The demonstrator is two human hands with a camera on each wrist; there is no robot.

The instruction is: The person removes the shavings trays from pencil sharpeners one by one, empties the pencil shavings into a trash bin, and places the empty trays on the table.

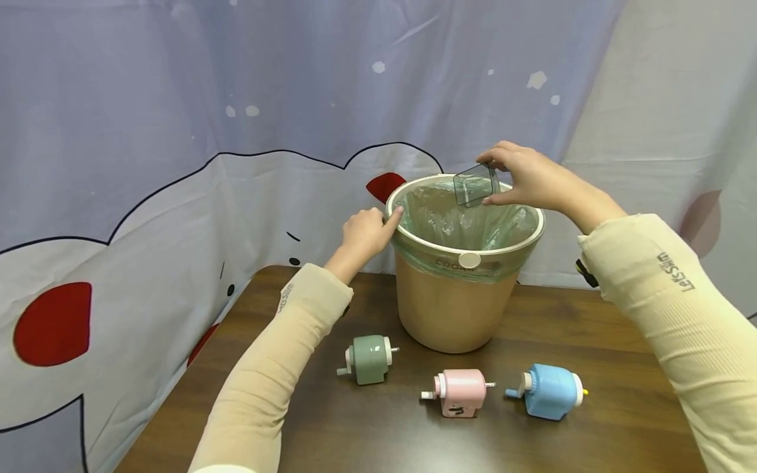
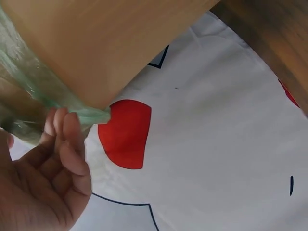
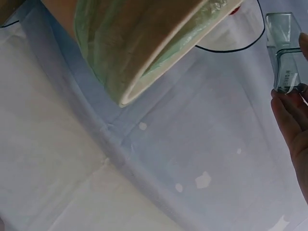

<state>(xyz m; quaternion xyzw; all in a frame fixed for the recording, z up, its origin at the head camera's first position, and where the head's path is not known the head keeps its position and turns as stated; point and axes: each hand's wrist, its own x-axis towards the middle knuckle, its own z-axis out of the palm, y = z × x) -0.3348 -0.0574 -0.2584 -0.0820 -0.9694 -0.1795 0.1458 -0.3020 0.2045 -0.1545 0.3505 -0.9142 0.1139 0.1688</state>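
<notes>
A beige trash bin with a white rim stands on the table, lined with a translucent green bag. My left hand holds the bin at its left rim, thumb along the top edge. In the left wrist view its bent fingers lie by the bag's folded-over edge. Above the bin's back right opening, my right hand pinches a clear, smoky plastic box between thumb and fingers. The box is tilted; in the right wrist view, the see-through box shows no visible contents.
In front of the bin are three hand-crank pencil sharpeners: green, pink and blue. They stand on a dark wooden table. A patterned curtain hangs close behind the table and along its left side.
</notes>
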